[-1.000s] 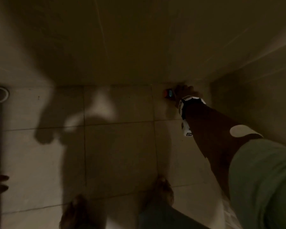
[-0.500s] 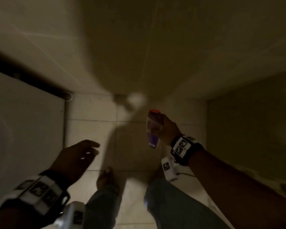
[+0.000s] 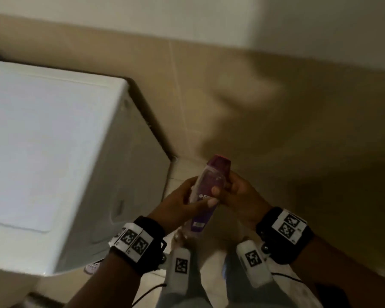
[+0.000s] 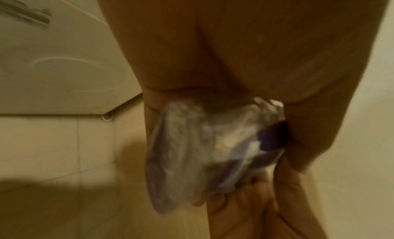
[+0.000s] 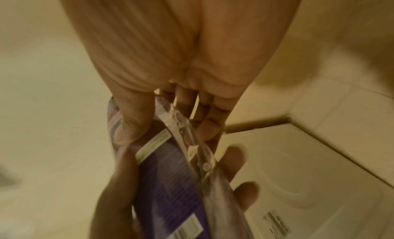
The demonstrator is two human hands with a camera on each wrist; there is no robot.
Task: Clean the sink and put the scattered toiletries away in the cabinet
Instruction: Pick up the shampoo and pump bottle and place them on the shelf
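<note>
Head view shows the left hand (image 3: 176, 202) and right hand (image 3: 238, 194) both gripping a clear purple-labelled bottle (image 3: 206, 192) beside a white appliance (image 3: 53, 141).

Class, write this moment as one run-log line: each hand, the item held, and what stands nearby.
left hand: grips bottle | right hand: grips bottle | purple-labelled bottle: held between both hands, cap end away from the person | white appliance: to the left

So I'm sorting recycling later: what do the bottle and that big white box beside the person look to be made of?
The bottle looks like clear glossy plastic: you see through its edges, with a purple printed label and a reddish cap. The white appliance seems to be painted sheet metal or hard plastic, smooth with pressed panel lines; blur leaves it open.
</note>
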